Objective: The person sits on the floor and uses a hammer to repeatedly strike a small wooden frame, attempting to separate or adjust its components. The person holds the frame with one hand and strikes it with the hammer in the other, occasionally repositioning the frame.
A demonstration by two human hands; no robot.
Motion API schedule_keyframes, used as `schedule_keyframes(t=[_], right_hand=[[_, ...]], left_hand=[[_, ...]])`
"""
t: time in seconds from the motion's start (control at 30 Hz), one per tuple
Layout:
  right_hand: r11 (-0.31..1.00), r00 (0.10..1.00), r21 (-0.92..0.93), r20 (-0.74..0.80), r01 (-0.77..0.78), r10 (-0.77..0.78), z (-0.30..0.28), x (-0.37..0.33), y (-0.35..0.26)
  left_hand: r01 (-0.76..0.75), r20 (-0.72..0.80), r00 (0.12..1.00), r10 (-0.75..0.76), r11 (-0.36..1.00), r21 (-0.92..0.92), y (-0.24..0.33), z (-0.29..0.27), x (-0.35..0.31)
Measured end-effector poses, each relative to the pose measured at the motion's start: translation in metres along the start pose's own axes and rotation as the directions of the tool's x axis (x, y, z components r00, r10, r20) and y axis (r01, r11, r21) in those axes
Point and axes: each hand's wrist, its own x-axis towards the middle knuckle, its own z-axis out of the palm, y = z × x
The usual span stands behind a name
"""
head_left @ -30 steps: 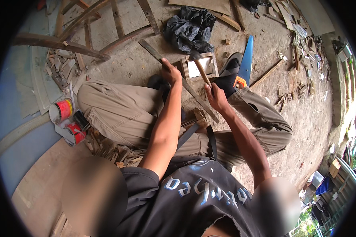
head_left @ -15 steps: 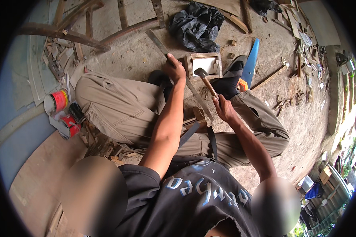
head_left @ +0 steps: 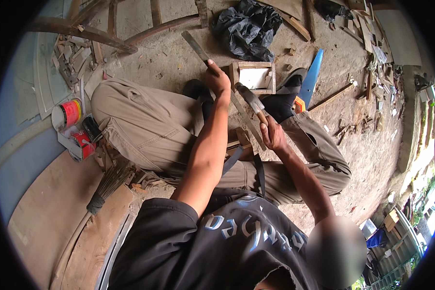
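My left hand (head_left: 218,80) is closed around a long, thin greyish strip (head_left: 194,46), gripping it toward its upper end. The strip slants down to the right between my legs. In my right hand (head_left: 274,134) is a hammer (head_left: 257,107), gripped by its wooden handle, its metal head beside the strip. Whether head and strip touch, I cannot tell. Beyond the hammer, a small wooden box frame (head_left: 270,77) with a white inside rests on the floor between my feet. A wooden piece (head_left: 242,137) lies close to my lap, partly hidden by the strip.
A blue handsaw (head_left: 311,77) with an orange handle lies by my right foot. A crumpled black plastic bag (head_left: 249,31) sits beyond the box. Red cans (head_left: 71,113) stand at left, near a stick broom (head_left: 106,186). Wood scraps (head_left: 73,60) litter both sides.
The hammer head now shows larger and slightly lower in the view. Both hands keep their grips. The broom at lower left, hidden before behind a blurred patch, now shows.
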Motion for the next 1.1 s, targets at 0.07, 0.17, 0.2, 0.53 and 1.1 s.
schedule_keyframes(t=[0.07, 0.17, 0.2, 0.53, 1.1], right_hand=[[0.997, 0.999, -0.064, 0.023, -0.04, 0.041, 0.009, -0.002, 0.016], [0.981, 0.989, -0.131, -0.021, -0.146, 0.144, 0.01, 0.004, 0.036], [0.984, 0.988, -0.082, -0.028, -0.155, 0.154, 0.004, 0.007, 0.03], [0.977, 0.989, -0.156, -0.018, -0.148, 0.147, 0.009, 0.002, 0.028], [0.982, 0.976, -0.013, -0.113, -0.186, 0.184, -0.008, 0.012, 0.005]], left_hand=[[0.021, -0.013, 1.0, -0.021, 1.0, -0.01, -0.007, 0.002, 0.004], [-0.015, -0.068, 0.998, 0.014, 1.0, -0.009, 0.0, 0.007, 0.001], [-0.006, -0.068, 0.998, 0.005, 1.0, -0.006, 0.003, 0.01, 0.007], [-0.019, -0.026, 0.999, 0.019, 1.0, 0.009, 0.0, -0.001, -0.001], [0.563, 0.397, 0.811, -0.429, 0.757, -0.331, 0.012, -0.019, 0.001]])
